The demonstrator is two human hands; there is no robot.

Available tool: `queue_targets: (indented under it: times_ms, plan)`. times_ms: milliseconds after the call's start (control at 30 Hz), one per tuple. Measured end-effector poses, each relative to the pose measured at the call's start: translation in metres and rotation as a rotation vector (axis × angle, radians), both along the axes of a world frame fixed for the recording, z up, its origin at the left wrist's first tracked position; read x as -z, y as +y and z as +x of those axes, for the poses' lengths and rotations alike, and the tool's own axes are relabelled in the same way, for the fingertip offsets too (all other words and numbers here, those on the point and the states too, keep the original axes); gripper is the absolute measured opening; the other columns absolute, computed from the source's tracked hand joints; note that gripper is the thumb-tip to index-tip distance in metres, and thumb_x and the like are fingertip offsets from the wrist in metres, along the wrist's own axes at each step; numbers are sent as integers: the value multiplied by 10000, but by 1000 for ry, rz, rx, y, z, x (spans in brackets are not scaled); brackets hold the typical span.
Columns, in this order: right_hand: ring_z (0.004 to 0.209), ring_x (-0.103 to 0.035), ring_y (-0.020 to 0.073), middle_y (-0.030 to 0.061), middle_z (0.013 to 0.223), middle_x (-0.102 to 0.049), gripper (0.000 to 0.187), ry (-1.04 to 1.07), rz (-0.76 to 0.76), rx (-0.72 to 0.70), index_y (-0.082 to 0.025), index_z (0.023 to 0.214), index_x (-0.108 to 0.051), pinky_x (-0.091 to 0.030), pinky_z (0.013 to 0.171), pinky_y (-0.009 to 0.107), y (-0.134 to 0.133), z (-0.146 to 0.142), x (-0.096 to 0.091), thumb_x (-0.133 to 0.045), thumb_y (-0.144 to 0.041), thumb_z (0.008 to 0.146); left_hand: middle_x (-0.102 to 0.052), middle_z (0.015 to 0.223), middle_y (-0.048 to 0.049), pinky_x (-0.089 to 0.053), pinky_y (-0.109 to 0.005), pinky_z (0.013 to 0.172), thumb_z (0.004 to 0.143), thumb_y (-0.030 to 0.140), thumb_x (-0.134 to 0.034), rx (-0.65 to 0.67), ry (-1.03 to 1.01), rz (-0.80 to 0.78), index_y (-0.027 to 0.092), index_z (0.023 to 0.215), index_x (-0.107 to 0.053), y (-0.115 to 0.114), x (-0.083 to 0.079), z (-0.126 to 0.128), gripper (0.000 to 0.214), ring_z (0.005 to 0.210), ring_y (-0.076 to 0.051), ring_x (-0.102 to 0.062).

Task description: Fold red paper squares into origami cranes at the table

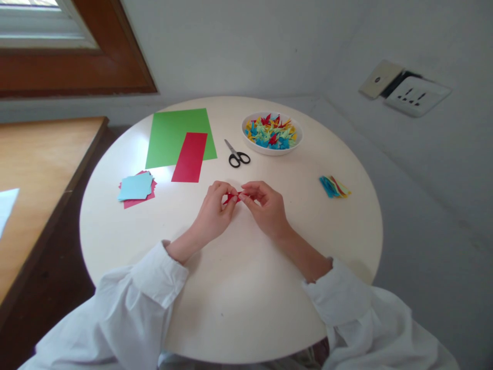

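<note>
Between my hands, over the middle of the white round table (246, 288), is a small folded piece of red paper (239, 197). My left hand (219, 208) pinches its left part between thumb and fingers. On the other side, my right hand (265, 208) grips it with thumb and fingertips, almost touching the left. Fingers hide much of the paper, so its exact folded shape cannot be made out. Scissors (236, 155) with black handles lie just beyond my hands, blades slightly apart.
A white bowl (246, 143) of colourful folded paper pieces stands at the back. Green paper (169, 133) lies under one end of a red strip (190, 159). Blue and red paper squares (135, 187) are stacked at left; thin folded papers (334, 187) lie at right.
</note>
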State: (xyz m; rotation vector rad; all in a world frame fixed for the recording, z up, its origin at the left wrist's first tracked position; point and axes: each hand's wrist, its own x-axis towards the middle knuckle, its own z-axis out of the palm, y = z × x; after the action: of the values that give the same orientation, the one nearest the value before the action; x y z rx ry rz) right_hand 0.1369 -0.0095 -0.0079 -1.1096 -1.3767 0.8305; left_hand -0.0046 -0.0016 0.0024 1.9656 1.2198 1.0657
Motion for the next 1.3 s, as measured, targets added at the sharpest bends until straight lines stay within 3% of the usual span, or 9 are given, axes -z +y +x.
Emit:
queue_targets:
  times_ms: [67, 167, 300, 533, 933, 1133, 1300]
  plan:
    - [706, -600, 125, 11, 800, -645, 110, -7, 13, 28, -189, 836, -598, -495, 666, 269, 0, 1, -2, -626, -220, 734, -516, 845, -43, -406, -281, 654, 794, 202, -507, -52, 25, 17, 188, 841, -534, -1, -3, 0, 56, 814, -172, -497]
    - [691, -589, 125, 9, 773, -643, 81, -14, 29, 73, -191, 807, -588, -493, 654, 264, 1, 3, -4, -619, -224, 739, -490, 701, 6, -368, -255, 566, 800, 280, -526, -125, 35, -37, 186, 924, -514, -2, -9, 1, 155, 646, -138, -476]
    - [681, -585, 126, 12, 767, -646, 58, -43, 40, 88, -194, 791, -584, -492, 650, 265, 2, 3, -5, -606, -225, 747, -491, 557, 55, -336, -223, 488, 829, 315, -483, -67, -29, -178, 197, 950, -453, -4, -11, 2, 172, 501, -111, -457]
    - [631, -560, 116, 8, 752, -651, 23, -116, 65, 76, -192, 771, -595, -467, 613, 257, 0, 2, -4, -586, -201, 751, -619, 656, 5, -435, -237, 534, 810, 303, -505, -35, -182, -267, 211, 899, -443, 0, -1, -1, 142, 587, -140, -590]
    - [655, -602, 137, -8, 720, -685, 70, -297, 180, 140, -210, 732, -622, -445, 589, 267, -1, 2, -6, -587, -150, 725, -683, 681, -15, -524, -293, 631, 760, 328, -609, 67, -397, -344, 205, 872, -444, 1, 5, 2, 234, 646, -162, -665]
    - [756, -643, 168, 5, 818, -717, 103, -366, 227, 153, -237, 799, -654, -495, 704, 320, -3, 5, -4, -614, -162, 741, -710, 687, -23, -547, -334, 710, 730, 330, -651, 87, -513, -422, 194, 856, -454, -1, 0, 4, 271, 733, -190, -693]
    - [879, -643, 173, 20, 895, -710, 141, -287, 307, 59, -249, 868, -666, -510, 810, 346, -2, 6, 0, -594, -159, 786, -715, 701, -19, -548, -351, 760, 699, 298, -674, 63, -583, -457, 185, 824, -457, 0, -6, 4, 275, 753, -187, -694]
